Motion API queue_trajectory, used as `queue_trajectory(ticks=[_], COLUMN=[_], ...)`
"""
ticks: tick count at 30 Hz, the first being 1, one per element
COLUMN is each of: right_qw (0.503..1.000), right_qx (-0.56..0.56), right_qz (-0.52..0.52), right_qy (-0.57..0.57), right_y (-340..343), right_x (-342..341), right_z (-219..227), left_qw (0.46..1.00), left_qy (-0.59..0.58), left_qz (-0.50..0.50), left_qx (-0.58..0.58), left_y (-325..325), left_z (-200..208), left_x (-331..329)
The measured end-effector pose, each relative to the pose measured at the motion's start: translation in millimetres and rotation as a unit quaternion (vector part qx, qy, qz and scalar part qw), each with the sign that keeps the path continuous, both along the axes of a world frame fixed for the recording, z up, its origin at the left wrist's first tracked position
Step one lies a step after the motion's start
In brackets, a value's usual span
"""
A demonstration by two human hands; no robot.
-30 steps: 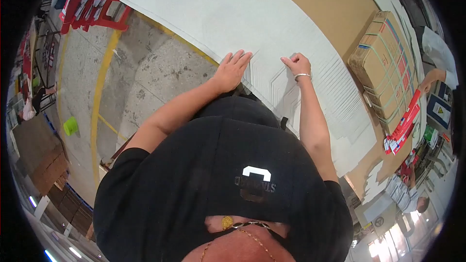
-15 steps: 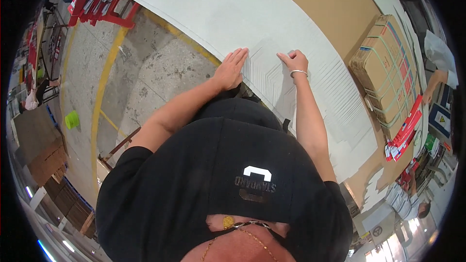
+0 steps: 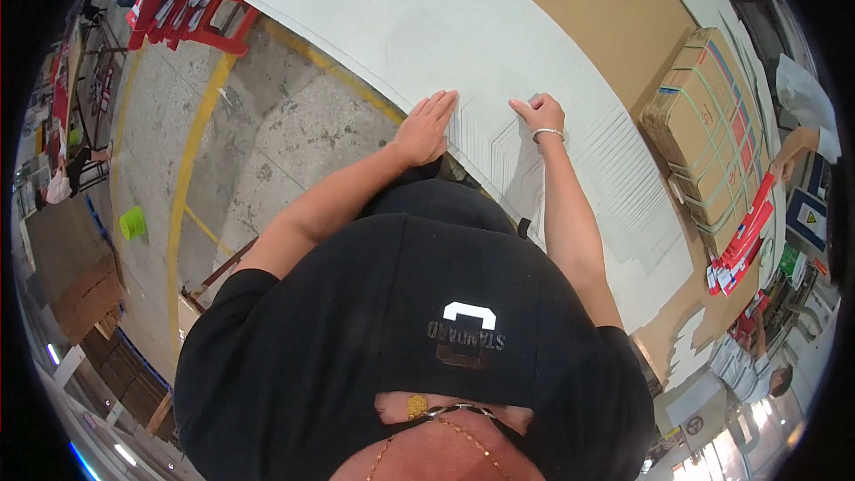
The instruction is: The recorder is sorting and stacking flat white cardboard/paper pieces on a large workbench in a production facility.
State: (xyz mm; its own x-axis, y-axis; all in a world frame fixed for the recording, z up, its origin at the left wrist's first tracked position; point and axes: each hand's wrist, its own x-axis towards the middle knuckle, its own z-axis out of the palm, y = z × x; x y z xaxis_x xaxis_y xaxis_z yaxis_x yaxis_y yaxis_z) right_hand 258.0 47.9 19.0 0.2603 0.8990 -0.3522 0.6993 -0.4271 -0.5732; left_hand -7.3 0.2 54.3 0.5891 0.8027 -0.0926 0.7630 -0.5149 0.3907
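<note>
White cardboard sheets (image 3: 427,27) lie fanned out in many overlapping layers, their stepped edges showing between and to the right of my hands. Flat along the left edge of the sheets rests my left hand (image 3: 426,129), its fingers stretched out and close together. My right hand (image 3: 541,113) is over the stepped layers, fingers curled and the thumb pointing left. A small greyish bit shows at its fingertips, too small to name. On that wrist is a silver bangle (image 3: 548,132).
Brown board (image 3: 588,0) lies beyond the white sheets. A strapped bundle of flat cartons (image 3: 708,125) is at the right, near another person's hand (image 3: 788,156) touching red packages (image 3: 748,240). A red stool (image 3: 227,22) with red packages stands on the floor at far left.
</note>
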Motion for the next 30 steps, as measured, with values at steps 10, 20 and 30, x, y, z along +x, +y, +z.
queue_trajectory(ticks=[10,20,30], right_qw=[1.0,0.995,0.997], right_qx=[-0.017,-0.081,-0.018], right_qz=[0.006,0.05,0.003], right_qy=[-0.011,-0.023,0.073], right_y=[-11.5,-20.2,-31.6], right_x=[4.6,28.5,38.3], right_z=[15.6,21.9,8.8], left_qw=[0.997,0.997,0.996], left_qy=[-0.002,0.01,-0.078], left_qz=[-0.001,-0.057,0.001], left_qx=[0.074,0.047,0.03], left_y=[-2.0,-3.9,5.3], left_z=[19.7,-2.6,0.6], left_x=[7.6,19.0,40.5])
